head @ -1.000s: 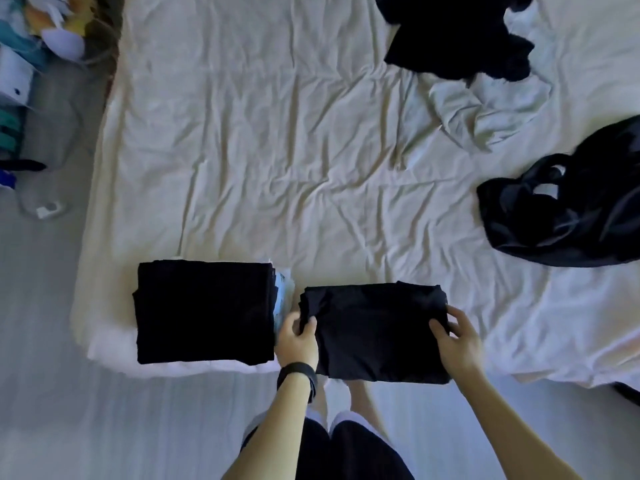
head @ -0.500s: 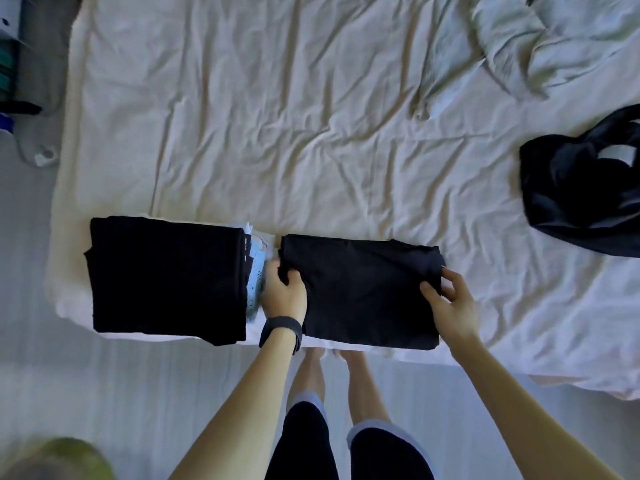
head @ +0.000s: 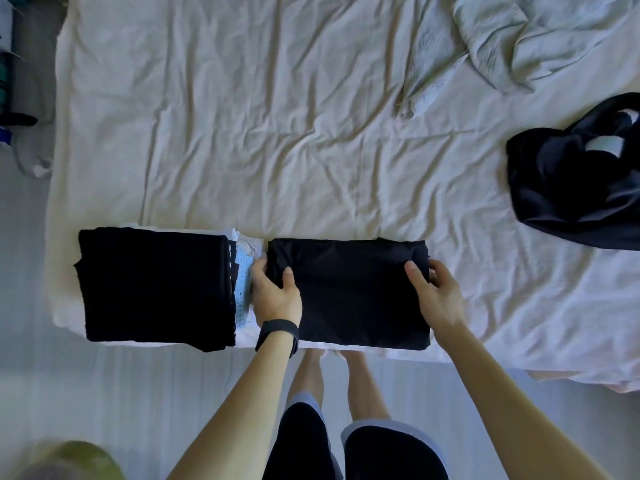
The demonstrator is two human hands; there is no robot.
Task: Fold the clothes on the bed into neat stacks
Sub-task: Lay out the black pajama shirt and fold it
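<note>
Folded black garment [head: 349, 292] lay at the near edge of the bed [head: 277, 133], just beside the finished stack [head: 152, 285] on its left. Left hand [head: 275, 296] pinched the garment's left edge, thumb on top and fingers tucked at the fold; right hand [head: 436, 296] pinched the right edge likewise. Folding of this piece appeared complete, so the step in hand was judged to be transfer onto the stack. That move would call for a level lift with both edges held, then square placement. A dark unfolded garment [head: 571, 188] and a pale crumpled cloth [head: 540, 39] lay at far right.
</note>
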